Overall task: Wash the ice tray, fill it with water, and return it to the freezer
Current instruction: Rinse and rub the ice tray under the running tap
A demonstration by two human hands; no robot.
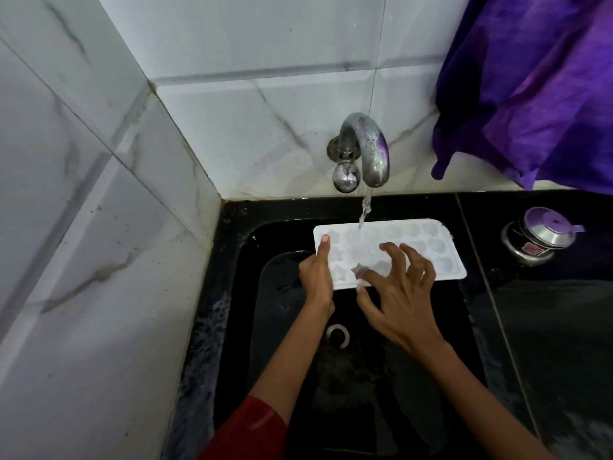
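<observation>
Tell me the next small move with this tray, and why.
Probably slide the ice tray leftward under the tap: the water stream lands on its far edge, left of centre, so the right-hand cavities get no direct flow. The left hand grips its left end; the right hand touches the near cavities.

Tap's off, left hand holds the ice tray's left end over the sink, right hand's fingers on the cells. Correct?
No: the tap is running, water falling onto the ice tray, per the head view. Rest stands: left hand holds its left end over the sink, right hand has fingers on the cells.
</observation>
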